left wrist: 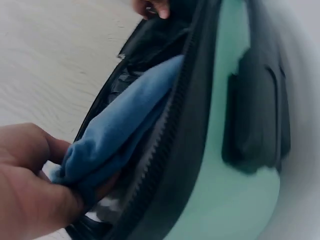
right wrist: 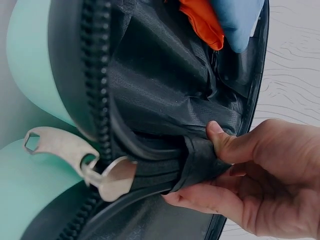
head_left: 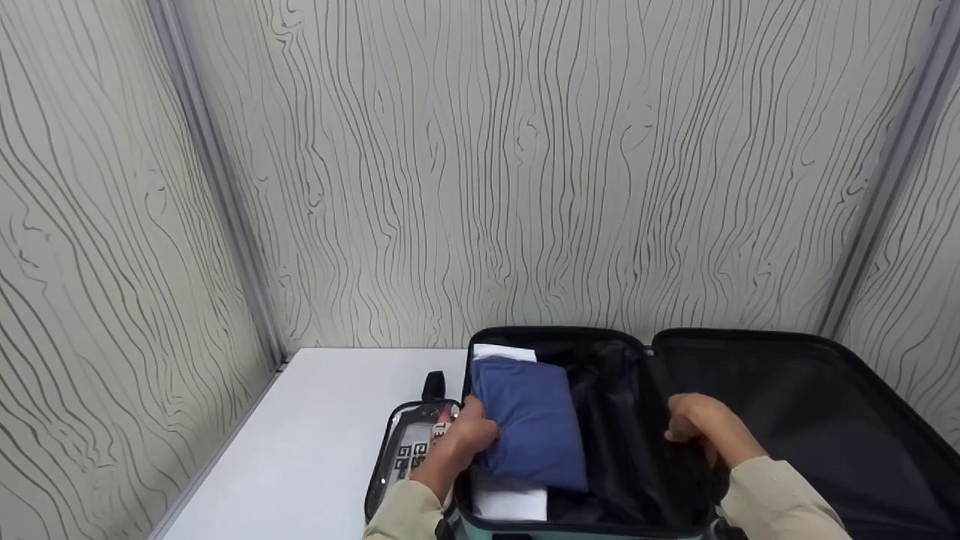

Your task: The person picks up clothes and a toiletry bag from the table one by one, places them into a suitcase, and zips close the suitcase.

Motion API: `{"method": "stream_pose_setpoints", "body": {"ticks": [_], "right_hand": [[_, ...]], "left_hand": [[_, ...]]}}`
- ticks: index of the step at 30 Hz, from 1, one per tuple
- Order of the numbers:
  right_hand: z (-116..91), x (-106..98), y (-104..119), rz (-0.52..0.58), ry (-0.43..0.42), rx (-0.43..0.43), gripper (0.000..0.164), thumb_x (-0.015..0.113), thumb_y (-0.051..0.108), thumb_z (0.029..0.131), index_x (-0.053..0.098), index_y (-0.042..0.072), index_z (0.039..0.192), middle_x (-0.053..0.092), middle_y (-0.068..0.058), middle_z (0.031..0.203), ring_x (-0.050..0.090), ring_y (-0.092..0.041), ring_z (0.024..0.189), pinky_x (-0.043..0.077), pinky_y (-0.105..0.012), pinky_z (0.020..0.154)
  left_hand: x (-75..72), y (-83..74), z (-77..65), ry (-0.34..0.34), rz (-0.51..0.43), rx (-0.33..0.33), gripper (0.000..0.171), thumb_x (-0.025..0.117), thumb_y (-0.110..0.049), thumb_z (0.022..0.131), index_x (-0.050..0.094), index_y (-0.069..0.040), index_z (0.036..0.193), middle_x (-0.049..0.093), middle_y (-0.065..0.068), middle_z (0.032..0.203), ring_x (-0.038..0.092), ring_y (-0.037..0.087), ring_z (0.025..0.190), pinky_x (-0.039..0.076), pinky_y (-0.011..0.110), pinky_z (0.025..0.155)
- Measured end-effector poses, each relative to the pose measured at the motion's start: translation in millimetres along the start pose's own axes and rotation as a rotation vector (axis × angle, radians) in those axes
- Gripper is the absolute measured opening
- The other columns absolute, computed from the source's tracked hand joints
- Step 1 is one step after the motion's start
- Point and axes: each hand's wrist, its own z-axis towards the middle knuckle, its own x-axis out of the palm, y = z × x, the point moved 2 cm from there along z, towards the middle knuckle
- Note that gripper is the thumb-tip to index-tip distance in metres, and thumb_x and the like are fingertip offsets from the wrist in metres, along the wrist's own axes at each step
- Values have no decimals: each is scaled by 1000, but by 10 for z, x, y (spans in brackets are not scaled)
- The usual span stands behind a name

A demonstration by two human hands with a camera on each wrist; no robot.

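A mint-green suitcase [left wrist: 220,200] with black lining lies unfolded, its packed half on the left. My left hand [head_left: 459,442] grips the left edge of a folded blue garment [head_left: 529,420], thumb on top. In the left wrist view the garment's edge [left wrist: 120,120] is bunched between thumb and fingers. White folded cloth [head_left: 510,504] shows beneath it at both ends. Near the hinge, my right hand [head_left: 697,424] pinches a flap of black lining fabric [right wrist: 197,162] between thumb and fingers. An orange cloth [right wrist: 202,25] peeks out beside the blue garment in the right wrist view.
A clear toiletry bag [head_left: 390,457] with a black strap stands left of the suitcase on the white table [head_left: 300,435]. The suitcase's other half [head_left: 795,390] lies spread to the right. Metal zipper pulls [right wrist: 62,145] hang by the hinge. A patterned wall [head_left: 480,187] rises behind.
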Motion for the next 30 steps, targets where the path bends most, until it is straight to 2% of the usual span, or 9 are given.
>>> {"method": "stream_pose_setpoints", "body": {"ticks": [3, 4, 7, 12, 17, 24, 26, 27, 30], "right_hand": [[37, 13, -23, 41, 3, 32, 17, 61, 2, 86, 50, -9, 92, 52, -28, 92, 59, -43, 84, 54, -50, 62], [39, 17, -24, 42, 3, 35, 16, 60, 2, 86, 50, -8, 92, 51, -28, 91, 60, -43, 82, 54, -50, 60], [2, 19, 1, 77, 30, 57, 12, 56, 1, 89, 48, -6, 90, 50, -27, 89, 61, -45, 78, 55, -49, 59], [-68, -24, 44, 79, 45, 41, 12, 53, 0, 90, 46, -9, 92, 47, -31, 91, 62, -47, 75, 55, -49, 60], [-61, -65, 46, 47, 9, 25, 16, 56, 2, 89, 46, -10, 93, 47, -33, 93, 62, -46, 74, 55, -48, 57], [-111, -49, 9, 83, 0, 36, 12, 56, 0, 88, 46, -4, 86, 48, -23, 84, 60, -43, 77, 55, -49, 61], [-117, -33, 12, 105, 2, 33, 12, 56, 0, 88, 46, -4, 87, 48, -22, 84, 60, -43, 78, 55, -50, 61], [-118, -25, 19, 114, 7, 37, 12, 56, 0, 88, 45, -4, 87, 48, -22, 85, 61, -43, 78, 55, -50, 62], [-116, 16, 39, 135, 13, 42, 12, 56, 0, 88, 45, -4, 87, 49, -23, 86, 61, -43, 78, 55, -50, 61]], "left_hand": [[17, -89, 13, -102, 292, 63, 75, 48, 10, 66, 15, 27, 131, 45, 47, 117, 48, 47, 115, 37, 50, 100], [27, -100, 18, -116, 358, 71, 75, 50, 11, 66, 15, 27, 131, 50, 46, 110, 52, 47, 108, 41, 50, 96], [53, -120, 37, -142, 498, 67, 79, 56, 12, 66, 17, 22, 134, 55, 43, 104, 57, 46, 101, 46, 49, 88], [113, -134, 49, -205, 678, 91, 76, 65, 10, 67, 30, 13, 134, 52, 40, 108, 58, 48, 94, 49, 50, 82], [239, -168, 41, -234, 938, 95, 65, 74, 2, 66, 44, 8, 124, 50, 35, 103, 61, 43, 77, 53, 46, 70], [339, -375, 15, -252, 1380, 127, 37, 68, -21, 77, 59, 2, 105, 53, 21, 103, 56, 29, 85, 53, 34, 61], [340, -418, 17, -245, 1433, 172, 37, 68, -25, 76, 60, -1, 103, 52, 18, 107, 52, 29, 92, 52, 34, 63], [331, -431, 28, -224, 1416, 198, 41, 69, -27, 76, 59, -1, 105, 51, 18, 110, 52, 29, 94, 52, 35, 66], [277, -434, 65, -49, 1299, 225, 70, 77, -36, 70, 49, -2, 125, 45, 20, 130, 47, 35, 116, 50, 41, 85]]}}
